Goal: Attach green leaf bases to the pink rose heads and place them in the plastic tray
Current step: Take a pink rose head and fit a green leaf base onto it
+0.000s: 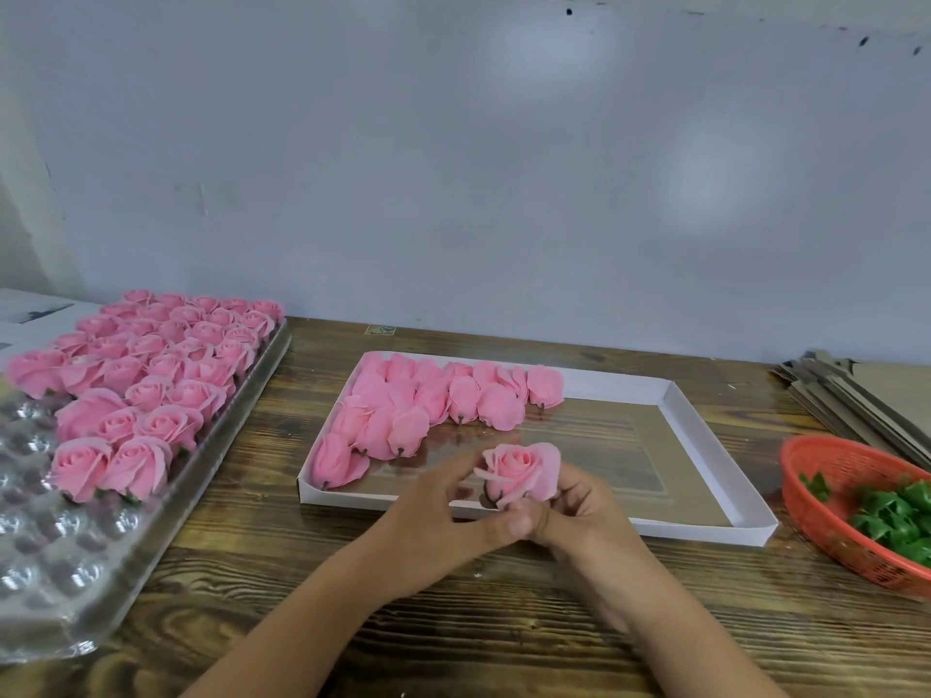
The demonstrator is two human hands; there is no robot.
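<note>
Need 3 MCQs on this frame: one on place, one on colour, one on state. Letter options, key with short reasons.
1. Where is the basket of green leaf bases?
A. far left
B. right edge of the table
C. inside the white box

2. What colour is the basket?
A. orange-red
B. blue
C. white

3. What holds the rose head in front of the white box?
A. nothing
B. left hand only
C. both hands

Key: 1 B, it sits at the table's right edge. 2 A, its mesh is orange-red. 3 C, the left hand and right hand both pinch its base.
</note>
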